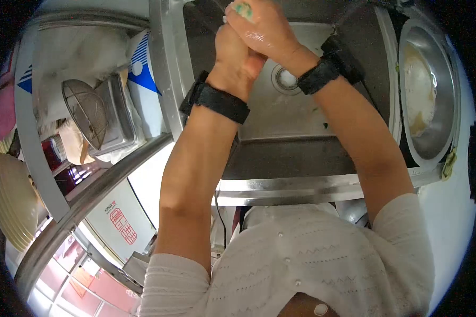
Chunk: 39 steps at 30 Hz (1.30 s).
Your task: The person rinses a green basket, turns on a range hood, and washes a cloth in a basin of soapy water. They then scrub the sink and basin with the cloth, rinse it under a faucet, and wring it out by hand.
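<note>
Over a stainless steel sink [301,119], my two hands are pressed together near the top of the view. My right hand [267,31] looks wet and is closed around a small, wet, white and green thing [243,9], whose kind I cannot make out. Just below it, my left hand [232,53] is closed against my right hand; its fingers are mostly covered. Both wrists wear black straps, and a black box-like device [344,58] sits by the right one. Under the hands, the round drain [287,79] shows in the sink floor.
To the right stands a metal basin [443,105] with cloudy, foamy liquid. A mesh strainer [84,113] and a metal tray [119,116] are on the left shelf. Stacked cream plates [10,201] stand farther left. A steel rail [106,187] runs beside the sink.
</note>
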### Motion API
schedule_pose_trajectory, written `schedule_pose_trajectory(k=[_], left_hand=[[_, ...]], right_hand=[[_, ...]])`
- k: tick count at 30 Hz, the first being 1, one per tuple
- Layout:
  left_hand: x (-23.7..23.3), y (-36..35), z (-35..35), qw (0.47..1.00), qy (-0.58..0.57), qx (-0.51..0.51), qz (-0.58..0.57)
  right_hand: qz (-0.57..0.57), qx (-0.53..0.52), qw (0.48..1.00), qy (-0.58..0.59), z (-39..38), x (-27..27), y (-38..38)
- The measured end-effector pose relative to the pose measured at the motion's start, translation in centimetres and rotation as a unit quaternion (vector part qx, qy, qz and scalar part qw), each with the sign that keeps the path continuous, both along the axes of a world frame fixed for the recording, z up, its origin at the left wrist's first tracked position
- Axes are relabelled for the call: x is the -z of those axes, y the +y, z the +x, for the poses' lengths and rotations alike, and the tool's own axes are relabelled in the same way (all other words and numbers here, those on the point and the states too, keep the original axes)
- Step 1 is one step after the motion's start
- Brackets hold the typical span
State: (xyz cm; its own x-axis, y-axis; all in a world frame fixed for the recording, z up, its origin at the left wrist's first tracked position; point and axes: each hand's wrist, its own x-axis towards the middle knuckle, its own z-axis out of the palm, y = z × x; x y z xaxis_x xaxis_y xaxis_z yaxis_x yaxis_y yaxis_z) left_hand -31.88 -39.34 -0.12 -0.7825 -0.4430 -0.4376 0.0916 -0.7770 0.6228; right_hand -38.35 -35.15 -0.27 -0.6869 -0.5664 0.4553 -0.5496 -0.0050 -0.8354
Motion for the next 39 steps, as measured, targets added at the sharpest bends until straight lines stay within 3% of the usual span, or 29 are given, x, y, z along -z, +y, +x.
schedule_pose_trajectory(k=[6,8,9,11,15,17,18,19,20,21,22,24,25,27,28,30,32,34,36,39], left_hand=[[0.8,0.1,0.4,0.992,0.029,0.094,-0.08],[-0.1,0.4,0.9,0.947,-0.098,0.125,-0.278],[-0.1,0.3,0.7,0.947,-0.098,0.124,-0.281],[0.5,0.1,0.5,0.998,-0.043,-0.024,0.025],[0.8,-0.4,0.5,0.993,-0.115,-0.004,-0.029],[-0.7,-0.1,0.4,0.974,-0.188,0.028,-0.121],[0.1,-0.3,0.6,0.974,-0.186,0.025,-0.124],[1.8,-0.7,0.9,0.92,-0.236,0.063,-0.305],[0.8,-0.9,0.2,0.83,-0.273,0.095,-0.476],[-0.2,-1.0,0.0,0.971,-0.214,-0.057,-0.094],[0.0,-2.0,-0.3,0.973,-0.196,-0.061,-0.105],[1.8,-4.6,-0.1,0.964,-0.109,-0.094,-0.225],[0.8,-5.2,-0.4,0.962,-0.097,-0.098,-0.234],[-1.1,-6.0,-0.9,0.979,0.012,-0.171,-0.113],[-1.3,-6.5,-0.9,0.978,0.022,-0.17,-0.118],[-1.1,-7.2,-0.8,0.977,0.121,-0.147,-0.091],[-1.5,-7.2,-1.2,0.977,0.148,-0.147,-0.044],[-2.3,-6.8,-1.4,0.968,0.205,-0.134,0.051],[-2.8,-6.8,-1.4,0.969,0.211,-0.124,0.042],[-1.7,-6.8,-0.4,0.965,0.218,-0.139,0.044]], right_hand=[[-0.001,-0.009,1.0,-0.013,0.4,-0.6,-0.1],[0.003,0.001,1.0,-0.03,0.6,-0.6,-0.5],[0.014,0.003,0.999,-0.048,0.6,-0.7,-0.6],[0.025,0.002,0.998,-0.065,0.8,-0.9,-0.8],[0.058,0.003,0.988,-0.14,0.5,-0.7,-1.2],[0.049,0.008,0.984,-0.169,0.3,0.0,-1.6],[0.051,-0.01,0.966,-0.255,0.2,0.7,-1.6],[0.052,-0.029,0.941,-0.334,-0.2,1.3,-1.6],[0.046,-0.029,0.946,-0.321,-0.4,1.9,-1.4],[-0.085,-0.075,0.873,-0.473,-0.6,2.5,-1.0],[-0.212,-0.128,0.759,-0.602,-0.9,2.7,-0.7],[-0.277,-0.188,0.713,-0.616,-1.4,2.4,0.3],[-0.282,-0.198,0.717,-0.606,-1.6,1.6,1.1],[-0.17,-0.28,0.723,-0.608,-1.8,0.2,2.8],[-0.174,-0.285,0.728,-0.599,-2.3,-0.1,3.0],[-0.096,-0.325,0.618,-0.709,-2.8,0.2,3.2],[-0.081,-0.327,0.631,-0.699,-2.2,0.8,2.8],[0.014,-0.367,0.652,-0.663,-1.4,1.5,2.9],[0.051,-0.351,0.645,-0.677,-1.2,2.1,3.1],[0.035,-0.192,0.766,-0.613,-2.2,1.4,3.6]])
